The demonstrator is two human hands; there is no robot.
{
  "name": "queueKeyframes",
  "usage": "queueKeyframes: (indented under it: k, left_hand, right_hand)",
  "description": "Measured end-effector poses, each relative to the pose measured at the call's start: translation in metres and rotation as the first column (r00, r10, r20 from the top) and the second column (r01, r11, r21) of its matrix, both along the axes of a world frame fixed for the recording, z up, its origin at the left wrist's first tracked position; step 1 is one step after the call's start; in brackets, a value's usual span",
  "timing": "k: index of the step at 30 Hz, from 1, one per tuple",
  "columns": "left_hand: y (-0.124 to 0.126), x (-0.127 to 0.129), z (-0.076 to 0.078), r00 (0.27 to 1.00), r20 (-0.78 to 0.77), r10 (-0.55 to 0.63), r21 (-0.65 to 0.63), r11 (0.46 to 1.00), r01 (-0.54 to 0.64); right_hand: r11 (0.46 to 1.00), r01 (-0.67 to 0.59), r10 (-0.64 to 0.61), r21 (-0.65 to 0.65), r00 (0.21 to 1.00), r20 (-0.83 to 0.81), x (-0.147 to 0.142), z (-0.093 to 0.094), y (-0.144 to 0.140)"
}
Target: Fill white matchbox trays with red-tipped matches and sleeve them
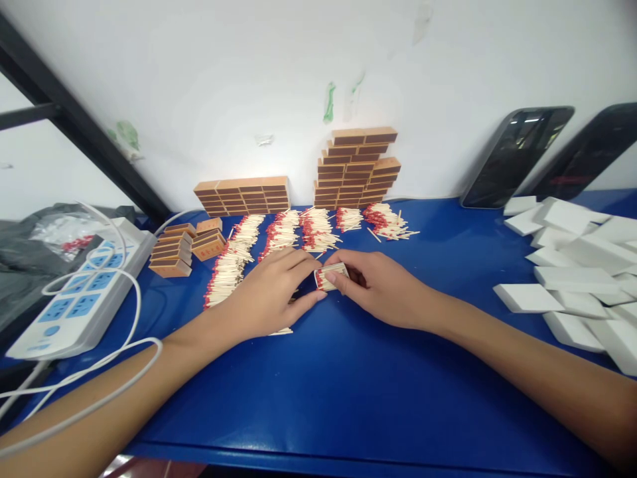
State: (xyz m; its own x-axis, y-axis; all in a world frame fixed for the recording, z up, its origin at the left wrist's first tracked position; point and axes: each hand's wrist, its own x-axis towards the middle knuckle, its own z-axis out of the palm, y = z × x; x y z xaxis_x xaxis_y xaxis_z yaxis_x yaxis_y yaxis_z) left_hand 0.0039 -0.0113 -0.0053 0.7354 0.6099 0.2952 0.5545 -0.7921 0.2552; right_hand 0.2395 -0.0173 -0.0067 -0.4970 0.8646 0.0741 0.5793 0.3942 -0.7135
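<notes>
- Step in hand, as I read it: boxing matches — right hand [383,289] pinches a small tray of matches [331,275] at mid-table.
- Left hand [271,292] curls over loose matches [233,265], fingertips meeting the tray.
- Next move likely needs the tray held level.
- Open blue table [348,385] near the front edge; white sleeves [572,279] crowd the right.

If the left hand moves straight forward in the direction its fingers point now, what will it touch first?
Probably the small tray of matches, which the left hand and right hand already meet at. Beyond that lie the loose match piles; depth is unclear.
</notes>
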Motion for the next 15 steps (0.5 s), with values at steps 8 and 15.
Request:
queueKeyframes:
  k: [8, 15]
  left_hand:
    - [-0.0012, -0.0004, -0.0007, 1.000, 0.004, -0.002, 0.004, 1.000, 0.002]
    - [-0.0008, -0.0010, 0.0000, 1.000, 0.002, -0.002, -0.003, 1.000, 0.002]
  right_hand:
    - [1.000, 0.009, -0.009, 0.001, 1.000, 0.003, 0.0001, -0.0004, 0.0007]
    - [1.000, 0.005, -0.005, 0.000, 1.000, 0.006, -0.0004, 0.0008, 0.0001]
